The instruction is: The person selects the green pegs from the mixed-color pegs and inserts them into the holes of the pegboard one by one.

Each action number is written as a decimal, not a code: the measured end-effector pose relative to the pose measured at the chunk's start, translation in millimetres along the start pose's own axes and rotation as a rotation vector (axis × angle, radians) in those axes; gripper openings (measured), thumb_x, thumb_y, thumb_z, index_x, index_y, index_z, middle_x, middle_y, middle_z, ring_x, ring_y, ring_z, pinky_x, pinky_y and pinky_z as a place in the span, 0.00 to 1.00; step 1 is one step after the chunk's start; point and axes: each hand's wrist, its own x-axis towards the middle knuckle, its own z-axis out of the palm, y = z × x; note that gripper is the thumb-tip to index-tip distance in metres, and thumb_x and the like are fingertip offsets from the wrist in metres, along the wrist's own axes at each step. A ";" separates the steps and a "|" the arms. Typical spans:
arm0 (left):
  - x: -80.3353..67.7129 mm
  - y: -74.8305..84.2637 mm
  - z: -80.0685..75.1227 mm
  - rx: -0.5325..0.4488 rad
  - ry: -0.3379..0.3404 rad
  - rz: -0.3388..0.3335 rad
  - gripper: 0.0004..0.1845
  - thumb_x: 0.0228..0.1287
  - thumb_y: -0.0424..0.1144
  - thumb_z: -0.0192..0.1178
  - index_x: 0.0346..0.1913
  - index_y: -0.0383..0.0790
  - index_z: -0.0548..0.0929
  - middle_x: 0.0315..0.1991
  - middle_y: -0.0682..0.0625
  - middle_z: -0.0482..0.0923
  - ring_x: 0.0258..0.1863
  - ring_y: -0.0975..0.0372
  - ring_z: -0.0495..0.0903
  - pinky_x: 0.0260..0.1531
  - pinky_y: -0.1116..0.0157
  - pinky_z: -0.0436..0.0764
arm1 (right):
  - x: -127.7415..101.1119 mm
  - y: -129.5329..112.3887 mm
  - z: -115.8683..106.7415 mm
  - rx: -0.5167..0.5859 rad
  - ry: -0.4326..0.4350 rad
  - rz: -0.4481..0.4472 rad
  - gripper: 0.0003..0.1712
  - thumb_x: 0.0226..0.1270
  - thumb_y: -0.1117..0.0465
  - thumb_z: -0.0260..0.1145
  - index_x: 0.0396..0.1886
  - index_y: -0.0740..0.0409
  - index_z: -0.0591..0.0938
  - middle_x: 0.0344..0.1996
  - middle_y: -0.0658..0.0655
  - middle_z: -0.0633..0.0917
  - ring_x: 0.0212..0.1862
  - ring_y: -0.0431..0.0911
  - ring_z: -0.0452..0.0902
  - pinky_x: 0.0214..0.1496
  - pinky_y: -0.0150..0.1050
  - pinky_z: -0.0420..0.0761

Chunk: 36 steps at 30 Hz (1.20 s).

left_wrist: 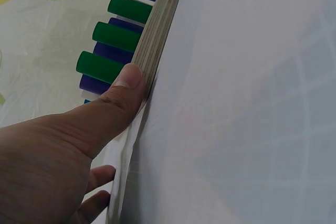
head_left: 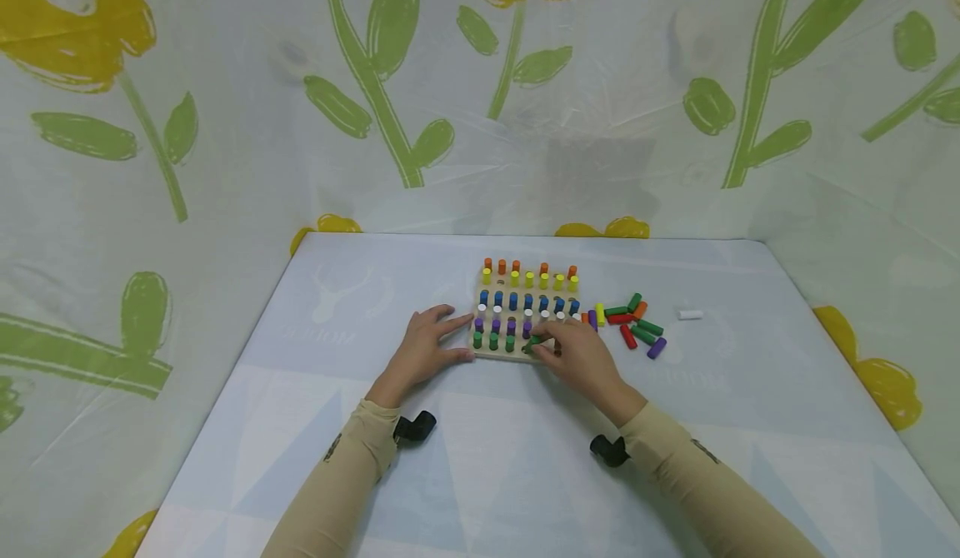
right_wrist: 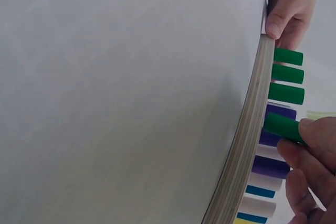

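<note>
A wooden pegboard [head_left: 498, 356] holds upright pegs in colour rows: orange at the back, then yellow, blue, white, purple and green in front. My right hand [head_left: 581, 358] pinches a green peg [right_wrist: 282, 126] between thumb and fingers at the front row, right of the standing green pegs [right_wrist: 287, 93]. The held peg is tilted, its lower end at the board; whether it sits in a hole I cannot tell. My left hand [head_left: 429, 348] rests against the board's left side, fingers spread, with the thumb [left_wrist: 130, 80] pressing the near corner.
Right of the board lies a loose pile of pegs, including a red peg [head_left: 627, 336], a yellow peg [head_left: 600, 315] and a purple peg [head_left: 657, 348]. One white peg [head_left: 690, 315] lies apart farther right. Floral curtains [head_left: 600, 158] surround the table [head_left: 480, 458].
</note>
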 end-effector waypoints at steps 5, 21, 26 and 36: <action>0.9 -0.2 0.2 0.009 0.005 0.005 0.38 0.60 0.56 0.72 0.73 0.55 0.74 0.74 0.41 0.65 0.76 0.46 0.58 0.77 0.41 0.44 | 1.7 -3.1 0.8 -0.002 0.001 0.006 0.12 0.64 0.56 0.76 0.46 0.51 0.88 0.32 0.46 0.85 0.33 0.42 0.72 0.33 0.36 0.75; 1.1 -0.5 0.1 0.009 0.011 0.013 0.38 0.60 0.55 0.72 0.73 0.55 0.74 0.73 0.41 0.65 0.76 0.46 0.59 0.77 0.41 0.44 | 8.3 -5.0 8.8 -0.081 -0.053 -0.007 0.13 0.65 0.56 0.75 0.48 0.52 0.89 0.38 0.49 0.90 0.43 0.46 0.83 0.51 0.44 0.83; 0.4 -0.2 0.4 0.002 0.008 0.003 0.38 0.59 0.55 0.73 0.73 0.55 0.74 0.73 0.41 0.65 0.76 0.46 0.58 0.77 0.41 0.43 | 8.7 -6.6 9.0 -0.094 -0.058 -0.006 0.13 0.64 0.56 0.76 0.48 0.53 0.89 0.36 0.49 0.90 0.42 0.46 0.83 0.51 0.46 0.83; -0.8 0.7 0.3 -0.014 0.000 -0.019 0.38 0.59 0.56 0.73 0.73 0.56 0.74 0.74 0.42 0.64 0.77 0.47 0.57 0.78 0.43 0.42 | 5.4 -8.0 7.6 -0.081 -0.050 0.006 0.14 0.65 0.56 0.75 0.49 0.52 0.88 0.37 0.49 0.90 0.43 0.47 0.83 0.51 0.45 0.84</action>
